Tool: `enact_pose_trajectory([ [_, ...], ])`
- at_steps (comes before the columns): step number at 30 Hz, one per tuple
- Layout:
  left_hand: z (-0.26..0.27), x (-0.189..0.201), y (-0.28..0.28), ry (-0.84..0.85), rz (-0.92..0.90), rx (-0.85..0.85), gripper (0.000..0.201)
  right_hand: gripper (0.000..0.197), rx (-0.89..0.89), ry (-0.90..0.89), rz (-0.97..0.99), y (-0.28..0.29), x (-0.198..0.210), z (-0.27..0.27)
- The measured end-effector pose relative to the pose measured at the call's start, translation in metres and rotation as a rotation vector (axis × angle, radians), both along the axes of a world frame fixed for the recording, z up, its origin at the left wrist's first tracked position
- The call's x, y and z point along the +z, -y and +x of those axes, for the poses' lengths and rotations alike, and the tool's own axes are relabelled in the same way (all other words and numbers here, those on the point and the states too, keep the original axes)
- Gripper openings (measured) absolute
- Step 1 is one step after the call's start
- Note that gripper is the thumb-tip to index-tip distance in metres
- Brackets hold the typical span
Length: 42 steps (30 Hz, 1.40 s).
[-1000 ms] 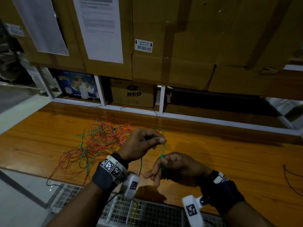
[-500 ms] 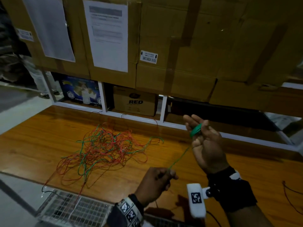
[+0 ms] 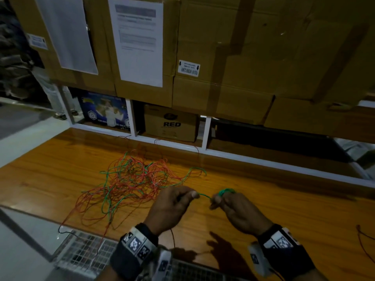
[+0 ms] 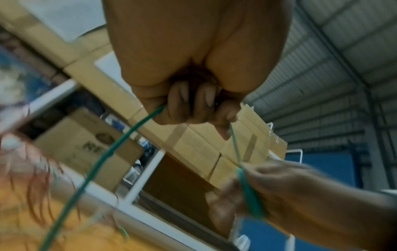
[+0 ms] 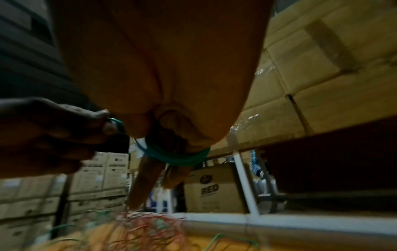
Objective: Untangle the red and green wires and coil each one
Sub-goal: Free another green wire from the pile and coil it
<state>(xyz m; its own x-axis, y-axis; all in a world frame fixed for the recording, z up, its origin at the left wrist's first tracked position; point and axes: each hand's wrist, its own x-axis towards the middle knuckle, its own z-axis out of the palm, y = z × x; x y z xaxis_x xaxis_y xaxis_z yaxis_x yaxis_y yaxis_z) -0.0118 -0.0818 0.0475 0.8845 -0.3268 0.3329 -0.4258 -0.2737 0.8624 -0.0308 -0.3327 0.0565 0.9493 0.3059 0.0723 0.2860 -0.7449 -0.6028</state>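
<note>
Head view: both my hands are raised over the wooden table (image 3: 263, 199)
Left hand (image 3: 170, 209): I pinch the green wire (image 3: 204, 196) between thumb and fingertips
Right hand (image 3: 241, 213): my fingers carry several green turns, thumb pressed on the strand
Red wire (image 3: 129, 185): tangled with green, on the table beyond my left hand

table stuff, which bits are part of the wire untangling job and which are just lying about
Part of the job:
green wire
green coil
red wire
left hand
right hand

Lying about:
RED box
blue box
wire grid
</note>
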Motion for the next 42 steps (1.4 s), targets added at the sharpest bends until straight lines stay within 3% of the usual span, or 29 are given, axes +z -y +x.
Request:
enact_pose_trajectory([
  [6, 0.020, 0.016, -0.002, 0.108, 0.062, -0.068, 0.032, 0.044, 0.279, -0.371, 0.259, -0.036, 0.014, -0.031],
  [10, 0.028, 0.017, 0.015, 0.011, -0.040, -0.085, 0.032, 0.046, 0.298, -0.549, 0.654, -0.051, 0.022, -0.034],
  [13, 0.028, 0.008, 0.026, -0.091, -0.158, -0.095, 0.022, 0.042, 0.353, -0.658, 1.080, -0.061, 0.027, -0.036],
  [16, 0.021, -0.005, 0.035, -0.166, -0.182, -0.101, 0.019, 0.040, 0.187, -0.578, 1.462, -0.064, 0.030, -0.028],
  [19, 0.007, -0.017, 0.045, -0.292, -0.218, -0.138, 0.031, 0.036, -0.041, -0.412, 1.671, -0.057, 0.030, -0.011],
  [21, -0.002, -0.030, 0.050, -0.331, -0.152, -0.175, 0.029, 0.035, -0.176, -0.140, 1.595, -0.048, 0.023, 0.001],
  [23, -0.011, -0.043, 0.049, -0.314, -0.052, -0.200, 0.029, 0.039, -0.413, 0.249, 1.045, -0.036, 0.012, 0.010],
  [25, -0.018, -0.052, 0.042, -0.272, 0.002, -0.203, 0.027, 0.045, -0.511, 0.470, 0.376, -0.022, 0.000, 0.014],
  [27, -0.021, -0.053, 0.034, -0.224, 0.016, -0.153, 0.028, 0.032, -0.379, 0.375, 0.035, -0.011, -0.012, 0.006],
  [30, -0.016, -0.041, 0.020, -0.135, 0.097, -0.089, 0.027, 0.025, -0.223, 0.170, -0.170, -0.010, -0.034, -0.012],
  [32, -0.009, -0.029, 0.013, -0.072, 0.186, -0.133, 0.030, 0.029, -0.179, 0.125, -0.234, -0.015, -0.044, -0.021],
  [34, -0.002, -0.021, 0.009, -0.016, 0.230, -0.166, 0.033, 0.039, -0.079, 0.048, -0.145, -0.017, -0.050, -0.025],
  [39, 0.009, -0.011, 0.007, -0.012, 0.092, -0.118, 0.028, 0.049, 0.087, -0.369, 0.471, -0.031, -0.035, -0.041],
  [42, 0.008, -0.010, 0.017, -0.045, 0.009, -0.118, 0.027, 0.052, 0.161, -0.524, 0.684, -0.041, -0.026, -0.049],
])
